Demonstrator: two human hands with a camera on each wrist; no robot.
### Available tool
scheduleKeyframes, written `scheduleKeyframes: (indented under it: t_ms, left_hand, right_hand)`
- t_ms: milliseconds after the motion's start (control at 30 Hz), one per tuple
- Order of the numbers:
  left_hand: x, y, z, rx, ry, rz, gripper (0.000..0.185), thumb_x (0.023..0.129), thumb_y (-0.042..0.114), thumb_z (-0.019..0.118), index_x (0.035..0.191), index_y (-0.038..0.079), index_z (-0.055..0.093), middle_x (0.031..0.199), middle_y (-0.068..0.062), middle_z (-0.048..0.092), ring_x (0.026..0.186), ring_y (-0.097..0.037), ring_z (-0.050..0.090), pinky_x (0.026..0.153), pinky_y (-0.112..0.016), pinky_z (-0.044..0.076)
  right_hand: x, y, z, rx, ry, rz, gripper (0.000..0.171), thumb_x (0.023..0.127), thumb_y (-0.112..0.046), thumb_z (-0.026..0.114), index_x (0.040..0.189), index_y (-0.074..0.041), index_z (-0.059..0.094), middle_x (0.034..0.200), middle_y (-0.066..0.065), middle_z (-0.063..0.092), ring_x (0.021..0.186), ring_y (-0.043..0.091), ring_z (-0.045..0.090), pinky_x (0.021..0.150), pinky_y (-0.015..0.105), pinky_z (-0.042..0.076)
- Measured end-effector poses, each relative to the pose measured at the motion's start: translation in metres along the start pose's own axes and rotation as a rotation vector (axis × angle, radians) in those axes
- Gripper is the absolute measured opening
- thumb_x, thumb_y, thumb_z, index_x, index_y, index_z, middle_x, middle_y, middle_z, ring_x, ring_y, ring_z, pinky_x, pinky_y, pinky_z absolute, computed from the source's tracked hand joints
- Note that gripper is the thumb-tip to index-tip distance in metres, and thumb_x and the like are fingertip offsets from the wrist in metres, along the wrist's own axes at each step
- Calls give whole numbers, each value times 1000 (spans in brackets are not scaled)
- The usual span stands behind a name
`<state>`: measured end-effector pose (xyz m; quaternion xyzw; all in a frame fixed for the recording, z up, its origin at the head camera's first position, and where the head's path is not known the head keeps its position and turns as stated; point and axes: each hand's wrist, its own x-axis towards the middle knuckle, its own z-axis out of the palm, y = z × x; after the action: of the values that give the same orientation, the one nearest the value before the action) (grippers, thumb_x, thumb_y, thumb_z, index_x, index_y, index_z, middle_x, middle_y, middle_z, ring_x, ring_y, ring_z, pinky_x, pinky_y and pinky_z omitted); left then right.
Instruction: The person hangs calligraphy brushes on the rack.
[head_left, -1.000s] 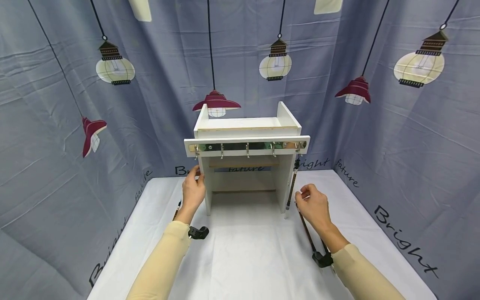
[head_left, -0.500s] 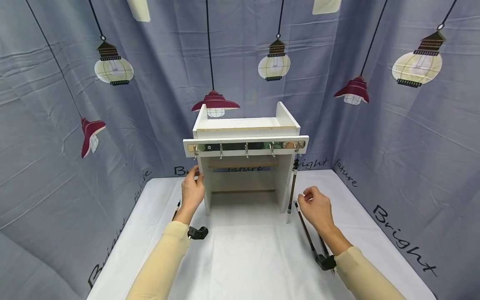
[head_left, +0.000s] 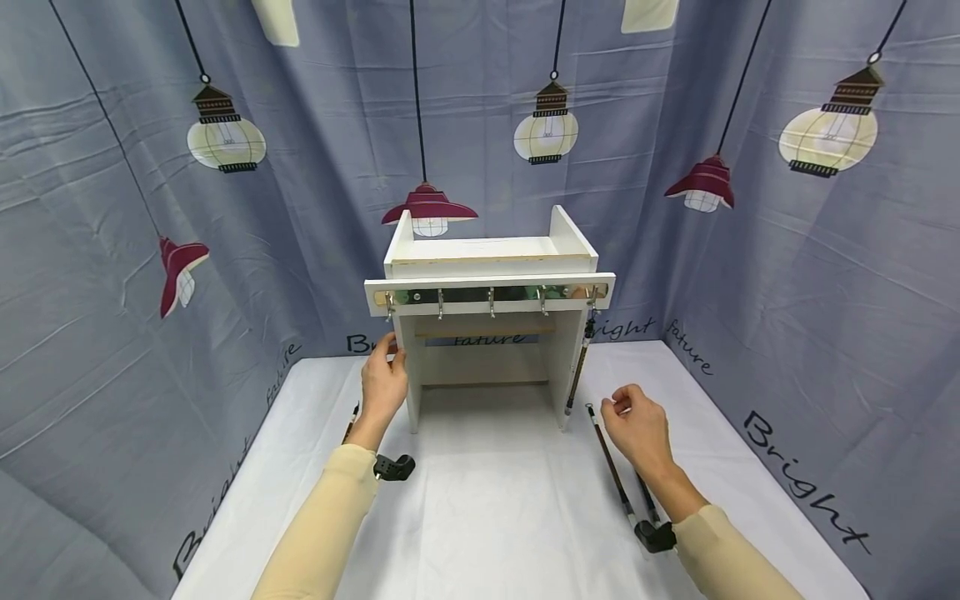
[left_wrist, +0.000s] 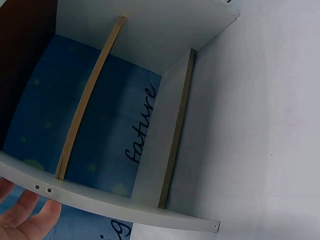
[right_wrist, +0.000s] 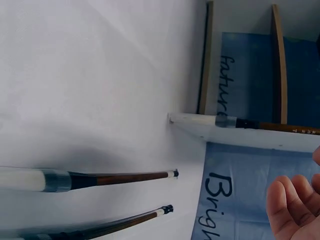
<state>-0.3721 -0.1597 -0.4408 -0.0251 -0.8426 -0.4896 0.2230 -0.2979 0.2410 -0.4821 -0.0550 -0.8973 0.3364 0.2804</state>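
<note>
A white wooden rack (head_left: 491, 254) stands at the back of the table, with a metal hook rail (head_left: 491, 294) along its front. One brush (head_left: 578, 367) hangs from the rightmost hook beside the right side panel. My left hand (head_left: 382, 383) grips the rack's left side panel; its fingers (left_wrist: 30, 217) show at the panel's edge in the left wrist view. My right hand (head_left: 636, 427) hovers loosely curled and holds nothing, just right of a brush (head_left: 609, 462) lying on the table. The right wrist view shows the hanging brush (right_wrist: 270, 125) and my fingertips (right_wrist: 292, 205) apart from it.
A second brush (head_left: 647, 498) lies by my right wrist, and both lying brushes (right_wrist: 120, 178) (right_wrist: 130, 220) appear in the right wrist view. Another brush (head_left: 351, 421) lies left of the rack behind my left wrist. A white cloth (head_left: 495, 500) covers the table; lamp-print curtains close in three sides.
My right hand has drawn back from the hanging brush, toward me and slightly right. The hanging brush's lower end has swung in toward the rack. My left hand stays on the panel.
</note>
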Motion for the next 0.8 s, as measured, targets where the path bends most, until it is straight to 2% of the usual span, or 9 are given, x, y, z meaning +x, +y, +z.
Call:
scheduleKeyframes:
  t_ms: [333,533,800]
  left_hand:
    - [0,0,-1,-1,-6,3,41,110,17,49,150,7,49,135,-20,62,118,-38,66,90,-52,57]
    - [0,0,0,3,5,4,41,110,16,49,150,6,49,135,-20,62,115,-38,67,89,-52,56]
    - [-1,2,1,3,13,13,41,109,14,50,149,6,50,134,-21,62,112,-38,67,86,-52,56]
  right_hand:
    - [-4,6,-1,-17,15,17,13,93,-19,67,94,-7,64,80,9,72,69,23,67,63,34,47]
    - [-6,11,-2,-25,41,14,13,92,-20,69,92,-7,64,77,9,71,66,22,65,63,36,47]
    - [-15,21,-5,-44,7,42,15,93,-20,68,95,-5,65,80,10,71,67,22,64,61,34,45]
